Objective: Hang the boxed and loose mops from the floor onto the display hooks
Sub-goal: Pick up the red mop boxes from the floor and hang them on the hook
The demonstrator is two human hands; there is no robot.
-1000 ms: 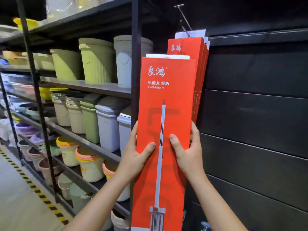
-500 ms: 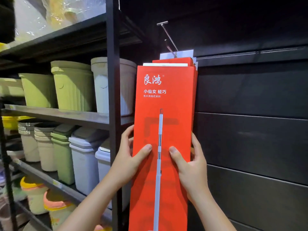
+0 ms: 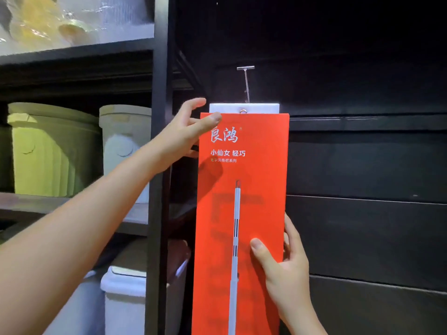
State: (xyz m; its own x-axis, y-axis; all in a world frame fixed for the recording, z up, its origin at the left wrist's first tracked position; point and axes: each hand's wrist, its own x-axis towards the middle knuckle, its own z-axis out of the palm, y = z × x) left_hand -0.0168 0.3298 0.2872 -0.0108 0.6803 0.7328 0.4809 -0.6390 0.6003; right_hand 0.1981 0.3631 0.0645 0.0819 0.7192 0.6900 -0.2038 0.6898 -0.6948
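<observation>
The red mop box (image 3: 242, 213) stands upright against the dark wall panel (image 3: 362, 165), its white top tab (image 3: 261, 108) with the eyelet just under the metal hook (image 3: 246, 81). The left hand (image 3: 183, 134) pinches the box's upper left corner, thumb on the front. The right hand (image 3: 285, 269) grips the right edge lower down. Bins (image 3: 53, 151) fill the shelves (image 3: 72, 209) to the left.

Mop box (image 3: 244, 213) below display hook (image 3: 246, 81), shelving rack (image 3: 158, 165) to its left
</observation>
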